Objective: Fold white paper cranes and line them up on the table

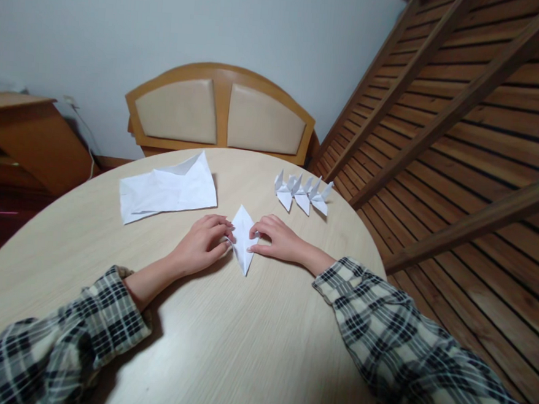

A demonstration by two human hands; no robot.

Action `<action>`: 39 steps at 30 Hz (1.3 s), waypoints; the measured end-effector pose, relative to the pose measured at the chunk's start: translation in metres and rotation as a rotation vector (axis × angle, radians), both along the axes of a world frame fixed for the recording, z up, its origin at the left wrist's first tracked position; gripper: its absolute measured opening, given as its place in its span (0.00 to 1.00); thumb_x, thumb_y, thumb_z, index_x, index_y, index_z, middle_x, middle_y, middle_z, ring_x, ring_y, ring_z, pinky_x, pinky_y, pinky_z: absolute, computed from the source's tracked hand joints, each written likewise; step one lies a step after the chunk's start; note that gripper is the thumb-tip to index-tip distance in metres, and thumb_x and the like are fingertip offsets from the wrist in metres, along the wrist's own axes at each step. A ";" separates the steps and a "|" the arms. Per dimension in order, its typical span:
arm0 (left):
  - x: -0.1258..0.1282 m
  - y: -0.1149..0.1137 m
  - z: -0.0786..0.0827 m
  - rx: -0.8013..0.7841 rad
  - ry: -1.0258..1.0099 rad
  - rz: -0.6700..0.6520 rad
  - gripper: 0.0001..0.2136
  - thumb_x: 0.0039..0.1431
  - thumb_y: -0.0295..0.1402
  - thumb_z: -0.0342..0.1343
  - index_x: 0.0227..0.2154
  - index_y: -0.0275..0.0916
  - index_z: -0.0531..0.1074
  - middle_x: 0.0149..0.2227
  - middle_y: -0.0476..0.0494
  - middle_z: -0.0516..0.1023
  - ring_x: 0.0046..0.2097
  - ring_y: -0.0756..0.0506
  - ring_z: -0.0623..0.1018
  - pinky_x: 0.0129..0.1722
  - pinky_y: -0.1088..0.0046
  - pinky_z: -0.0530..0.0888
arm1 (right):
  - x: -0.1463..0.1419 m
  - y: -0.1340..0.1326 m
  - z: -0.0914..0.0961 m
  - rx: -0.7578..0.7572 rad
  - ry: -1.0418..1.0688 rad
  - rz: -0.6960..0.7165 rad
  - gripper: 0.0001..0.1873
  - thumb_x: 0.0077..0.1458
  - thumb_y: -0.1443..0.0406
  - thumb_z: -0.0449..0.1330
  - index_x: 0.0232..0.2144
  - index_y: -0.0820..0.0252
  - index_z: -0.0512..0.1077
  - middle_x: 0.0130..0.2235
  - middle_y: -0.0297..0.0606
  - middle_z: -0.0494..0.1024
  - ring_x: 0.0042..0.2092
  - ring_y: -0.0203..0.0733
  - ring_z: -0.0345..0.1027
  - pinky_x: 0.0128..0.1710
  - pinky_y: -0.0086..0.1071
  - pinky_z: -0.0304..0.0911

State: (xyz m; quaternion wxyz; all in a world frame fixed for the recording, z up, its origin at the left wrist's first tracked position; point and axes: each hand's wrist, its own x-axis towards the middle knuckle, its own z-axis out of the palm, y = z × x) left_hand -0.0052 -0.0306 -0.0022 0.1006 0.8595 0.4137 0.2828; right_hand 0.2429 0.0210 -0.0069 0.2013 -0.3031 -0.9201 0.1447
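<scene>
A white sheet of paper folded into a narrow diamond (243, 234) lies on the round wooden table (222, 346), one point toward me and one away. My left hand (206, 241) pinches its left edge, where a thin flap stands slightly raised between thumb and fingers. On the opposite edge, my right hand (279, 236) grips the paper with curled fingers and thumb. Beyond my right hand stand several finished white paper cranes (303, 195) in a close row. Past my left hand rest flat, partly folded white paper sheets (169, 189), overlapping, with one corner lifted.
Against the table's far side is a wooden headboard-like panel (222, 115) with two beige pads. A slatted wooden screen (462, 148) slopes along the right. At the far left stands a brown cabinet (19, 141), with a white cord (89, 137) hanging by the wall.
</scene>
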 end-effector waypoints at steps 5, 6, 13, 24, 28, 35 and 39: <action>0.002 0.001 -0.003 0.037 -0.010 0.039 0.11 0.62 0.38 0.52 0.45 0.39 0.69 0.48 0.38 0.75 0.53 0.37 0.71 0.56 0.52 0.67 | -0.001 -0.001 0.002 0.000 -0.005 0.008 0.16 0.55 0.53 0.66 0.39 0.58 0.73 0.38 0.39 0.72 0.44 0.46 0.63 0.48 0.38 0.59; 0.002 0.002 -0.004 0.040 -0.013 0.050 0.12 0.62 0.38 0.53 0.46 0.39 0.68 0.48 0.38 0.75 0.52 0.37 0.72 0.55 0.52 0.68 | -0.001 -0.002 0.002 -0.002 -0.009 0.011 0.16 0.55 0.53 0.66 0.39 0.58 0.73 0.38 0.39 0.72 0.44 0.46 0.63 0.48 0.38 0.59; 0.001 0.002 -0.006 0.071 -0.017 0.060 0.12 0.61 0.37 0.57 0.45 0.40 0.67 0.47 0.39 0.74 0.51 0.38 0.72 0.53 0.55 0.69 | -0.001 -0.002 0.003 -0.011 -0.013 0.002 0.16 0.55 0.54 0.66 0.39 0.58 0.74 0.38 0.39 0.72 0.45 0.46 0.63 0.48 0.38 0.59; 0.003 0.001 -0.004 0.074 0.087 0.036 0.08 0.63 0.37 0.55 0.38 0.41 0.76 0.48 0.38 0.71 0.53 0.37 0.70 0.54 0.52 0.68 | -0.001 -0.001 0.002 -0.019 -0.011 0.017 0.17 0.56 0.52 0.65 0.39 0.58 0.73 0.38 0.38 0.72 0.44 0.46 0.62 0.49 0.39 0.58; 0.003 0.002 -0.004 0.059 0.094 0.037 0.09 0.62 0.40 0.57 0.38 0.41 0.76 0.49 0.38 0.72 0.54 0.36 0.70 0.54 0.52 0.68 | -0.001 -0.002 0.003 -0.029 -0.023 0.006 0.16 0.56 0.53 0.65 0.39 0.57 0.73 0.39 0.39 0.71 0.45 0.46 0.62 0.49 0.39 0.58; 0.003 0.002 -0.003 0.032 0.109 0.038 0.14 0.57 0.46 0.61 0.38 0.41 0.75 0.51 0.37 0.73 0.57 0.34 0.69 0.56 0.52 0.67 | -0.001 -0.002 0.004 -0.035 -0.029 0.011 0.16 0.56 0.52 0.65 0.39 0.57 0.73 0.39 0.39 0.71 0.45 0.46 0.62 0.50 0.39 0.58; 0.004 0.002 -0.005 0.046 0.136 0.024 0.20 0.53 0.52 0.63 0.38 0.40 0.74 0.53 0.35 0.73 0.59 0.32 0.68 0.58 0.50 0.65 | -0.001 -0.002 0.005 -0.035 -0.024 0.021 0.16 0.56 0.52 0.65 0.39 0.58 0.73 0.39 0.39 0.72 0.45 0.45 0.62 0.50 0.39 0.58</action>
